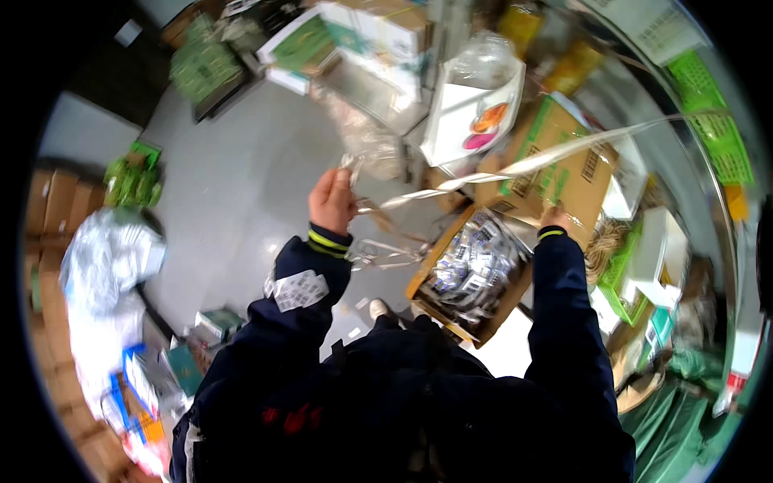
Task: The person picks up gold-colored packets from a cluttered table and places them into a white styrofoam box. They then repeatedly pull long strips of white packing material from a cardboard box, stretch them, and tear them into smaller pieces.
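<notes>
A long pale plastic strip (459, 183) runs from my left hand (333, 199) up across the view to the right rim. My left fingers are closed on its end, and more of the strip hangs loosely below them. On the right, my right hand (554, 218) touches the lower edge of a cardboard box (561, 163) with green tape; its fingers are partly hidden, and whether they grip is unclear. Between my arms stands an open cardboard box (436, 264) filled with shiny clear packets (477, 259). Labels bearing print are stuck on my left sleeve.
A white carton (471, 121) and crumpled plastic wrap (374, 136) lie ahead. Green plastic baskets (631, 278) and coiled rope (606, 244) are at the right. At the left, a plastic-covered pile (112, 265) stands beside stacked cardboard boxes (60, 199). My feet are below, near paper scraps.
</notes>
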